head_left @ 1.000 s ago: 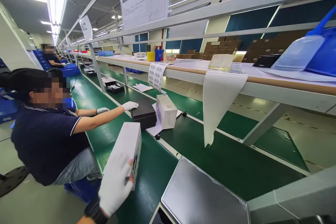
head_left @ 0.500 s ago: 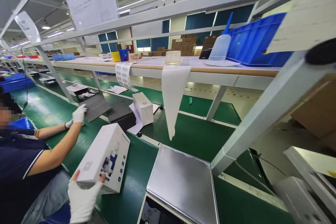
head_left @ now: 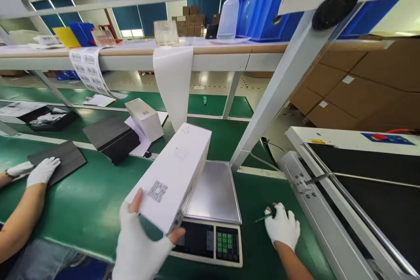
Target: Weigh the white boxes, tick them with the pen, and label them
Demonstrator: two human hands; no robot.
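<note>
While a co-worker's gloved hands (head_left: 39,170) rest on a dark flat sheet (head_left: 61,160) at the far left of the green tabletop (head_left: 82,210), the person's gloved left hand (head_left: 141,240) is clamped on the near end of a long white box (head_left: 173,175), thumb on top beside its barcode and fingers underneath. That box is tilted in the air, its far end over the steel pan of the scale (head_left: 215,192). Further right, the right hand (head_left: 282,227) lies on the tabletop, fingers curled around a dark pen (head_left: 267,216).
</note>
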